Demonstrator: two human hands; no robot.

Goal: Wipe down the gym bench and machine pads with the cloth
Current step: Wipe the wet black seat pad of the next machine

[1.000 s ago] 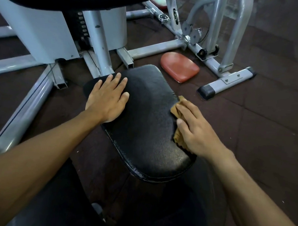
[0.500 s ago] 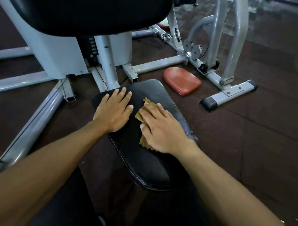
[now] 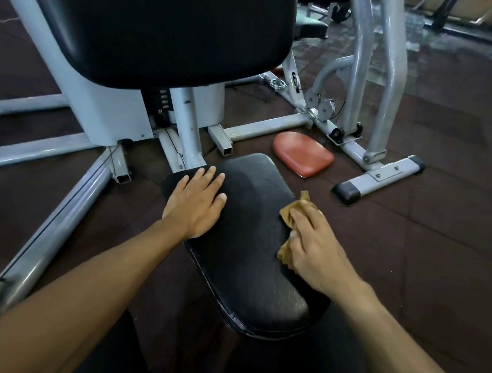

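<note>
- Cloth (image 3: 290,216): tan, crumpled, at centre right of the frame, pressed onto the right edge of the black seat pad (image 3: 248,242).
- Right hand (image 3: 318,246): fingers curled over the cloth, holding it against the pad.
- Left hand (image 3: 196,204): flat, fingers straight, resting on the pad's far left corner; holds nothing.
- Risk: the cloth sits at the very edge; a stroke outward could carry it off the pad onto the floor (image 3: 433,251).
- Risk: the bunched cloth covers little, so strips may be missed.
- Back pad (image 3: 167,33): black, upper centre, apparently not yet wiped.
- Surroundings: grey machine frame (image 3: 384,79) at upper right; red pad (image 3: 302,153) lying loose on dark rubber flooring beyond the seat.
</note>
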